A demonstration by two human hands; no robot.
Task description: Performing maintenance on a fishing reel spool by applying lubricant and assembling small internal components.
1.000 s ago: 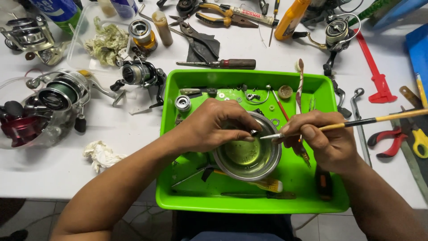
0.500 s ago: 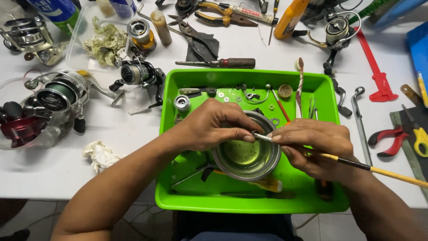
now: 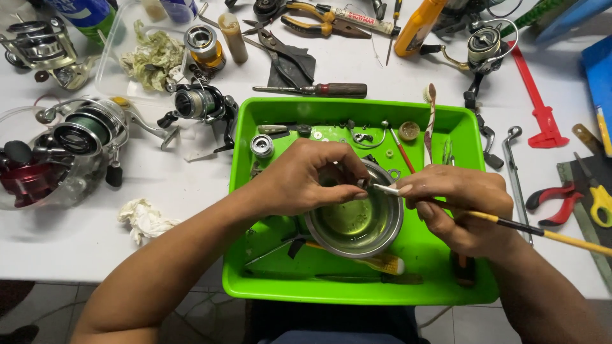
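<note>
**Small part brushed over steel bowl in green tray**

Currently, only one view is available, the head camera, and all findings are drawn from it.

A bright green tray [image 3: 468, 127] is seen at the near edge of a white table [image 3: 191, 185]. A round steel bowl [image 3: 354, 220] is set inside the tray, and a shallow pool of yellowish liquid is observed in it.

The left hand [image 3: 306, 181] is positioned over the left rim of the bowl. Its fingers are curled closed, and a small dark part [image 3: 362, 183] is pinched between thumb and fingertips. The kind of part cannot be determined; it is largely hidden by the fingers.

The right hand [image 3: 462, 207] is placed at the bowl's right rim. It is closed around a thin paintbrush [image 3: 529, 228] with a yellow and black handle, which is run out past the wrist toward the right edge. The pale brush tip is held against, or just beside, the pinched part, above the liquid; actual contact cannot be confirmed.

Loose screws, washers and small fittings are noted on the tray floor behind the bowl, together with a toothbrush [image 3: 431, 118].

Outside the tray, a black spinning reel [image 3: 197, 105] is recorded just left of it, a screwdriver [image 3: 319, 90] with a dark red handle behind it, and red-handled pliers [image 3: 551, 200] to the right. A crumpled tissue [image 3: 143, 216] is found near the left forearm.
</note>
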